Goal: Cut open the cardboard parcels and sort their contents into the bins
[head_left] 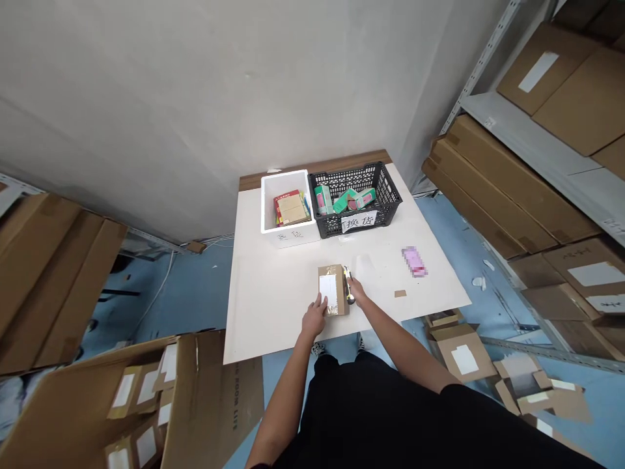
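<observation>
A small cardboard box with a white label and shiny clear tape lies near the front edge of the white table. My left hand grips its left side near the lower corner, with fingertips at the label. On the box's right side my right hand is closed around a black and yellow box cutter. The cutter's front end points away from me, beside the box's right edge. Whether its blade touches the cardboard I cannot tell.
At the back stand a white foam box holding booklets and a black plastic crate holding green-and-white packages. A pixelated pink item and a brown scrap lie at right. A large carton of parcels stands lower left.
</observation>
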The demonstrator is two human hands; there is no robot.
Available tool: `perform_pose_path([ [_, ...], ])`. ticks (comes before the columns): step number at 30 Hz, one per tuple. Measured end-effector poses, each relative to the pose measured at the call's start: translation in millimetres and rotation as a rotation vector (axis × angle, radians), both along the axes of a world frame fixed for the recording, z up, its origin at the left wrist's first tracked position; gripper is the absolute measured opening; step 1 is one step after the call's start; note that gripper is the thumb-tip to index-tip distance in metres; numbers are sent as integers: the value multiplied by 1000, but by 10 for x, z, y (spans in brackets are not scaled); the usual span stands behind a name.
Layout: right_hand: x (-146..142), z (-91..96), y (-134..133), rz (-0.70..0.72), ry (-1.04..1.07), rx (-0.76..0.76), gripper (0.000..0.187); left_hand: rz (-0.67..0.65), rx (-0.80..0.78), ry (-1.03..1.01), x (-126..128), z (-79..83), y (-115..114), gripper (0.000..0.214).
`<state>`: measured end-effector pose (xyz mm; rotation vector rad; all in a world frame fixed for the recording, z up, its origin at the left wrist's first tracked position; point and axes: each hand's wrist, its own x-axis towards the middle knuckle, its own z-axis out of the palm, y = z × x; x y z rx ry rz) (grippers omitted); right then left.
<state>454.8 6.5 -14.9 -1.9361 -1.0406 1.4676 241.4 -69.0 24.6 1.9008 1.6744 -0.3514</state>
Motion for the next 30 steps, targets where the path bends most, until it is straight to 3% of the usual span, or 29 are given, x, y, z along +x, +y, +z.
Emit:
perform_pose_path([
  [3, -44, -55, -150, -120, 203, 26, 58, 149, -20, 66, -400, 21, 111, 64],
  [6, -104, -82, -198, -211, 232, 22, 57, 281, 37, 108, -729, 11, 175, 61],
  [9, -289, -92, -224, -192, 199, 13, 56, 158, 109, 19, -896, -69, 166, 69],
  [12, -632, -98, -245, -140, 187, -38, 53, -14, 43, 1, -980, -204, 112, 85],
  [15, -1026, -85, -234, -137, 197, -49, 51, -39, 17, -24, -1137, -335, 68, 97],
  [19, -1407, -12, -189, -202, 278, 2, 47, 180, -47, -188, -1605, -444, 72, 97],
  [21, -1545, 38, -183, -160, 310, 32, 44, 267, -62, -244, -1904, -464, 100, 91],
  [25, -1870, 127, -222, -43, 385, 27, 37, 339, 7, -305, -2392, -418, 226, 79],
  [30, -2227, 195, -295, 23, 413, -44, 33, 288, 128, -542, -2644, -203, 560, 87],
])
